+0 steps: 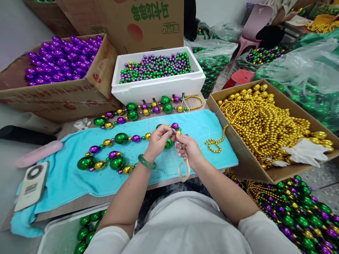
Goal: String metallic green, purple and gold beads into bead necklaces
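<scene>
Over a blue towel my two hands meet at one end of a bead necklace of green, purple and gold balls. My left hand, with a green bangle at the wrist, is closed in a pinch on a thin white string. In my right hand is a pair of scissors; its pale loops hang below the palm and its tips reach the left fingertips. Fingers hide part of the necklace and string. A short gold bead strand lies right of my hands.
Behind the towel lies another bead necklace, before a white foam box of small beads. A carton of purple beads stands left, a carton of gold strands right. A phone rests at the left edge.
</scene>
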`<state>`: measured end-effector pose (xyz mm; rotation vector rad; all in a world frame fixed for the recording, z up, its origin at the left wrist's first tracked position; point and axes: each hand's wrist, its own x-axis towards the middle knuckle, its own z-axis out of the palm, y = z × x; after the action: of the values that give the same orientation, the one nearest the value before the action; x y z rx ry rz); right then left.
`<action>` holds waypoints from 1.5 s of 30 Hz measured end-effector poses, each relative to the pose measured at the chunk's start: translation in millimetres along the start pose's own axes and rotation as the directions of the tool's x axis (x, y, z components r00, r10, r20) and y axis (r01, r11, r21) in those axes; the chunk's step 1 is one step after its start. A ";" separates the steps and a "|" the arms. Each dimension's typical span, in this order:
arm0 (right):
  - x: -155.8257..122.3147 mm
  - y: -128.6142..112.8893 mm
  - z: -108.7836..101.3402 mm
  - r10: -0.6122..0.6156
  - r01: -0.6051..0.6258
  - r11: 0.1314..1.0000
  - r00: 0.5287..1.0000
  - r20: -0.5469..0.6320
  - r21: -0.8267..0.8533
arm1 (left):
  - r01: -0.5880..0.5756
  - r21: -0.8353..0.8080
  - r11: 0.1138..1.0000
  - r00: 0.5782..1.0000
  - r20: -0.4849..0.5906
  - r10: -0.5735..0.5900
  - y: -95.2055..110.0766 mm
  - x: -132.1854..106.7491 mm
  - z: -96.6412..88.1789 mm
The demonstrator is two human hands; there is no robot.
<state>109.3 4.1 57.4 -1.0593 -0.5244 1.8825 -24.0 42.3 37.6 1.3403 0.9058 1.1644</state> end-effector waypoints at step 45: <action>26.9 12.1 -27.6 -0.326 0.307 0.919 0.945 -0.035 -0.248 | 0.066 -0.093 0.993 0.998 0.028 -0.064 20.7 4.9 -12.5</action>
<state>119.9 19.2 21.5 -1.1203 -0.8429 1.5141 -37.1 47.5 57.9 1.2379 0.8602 1.1245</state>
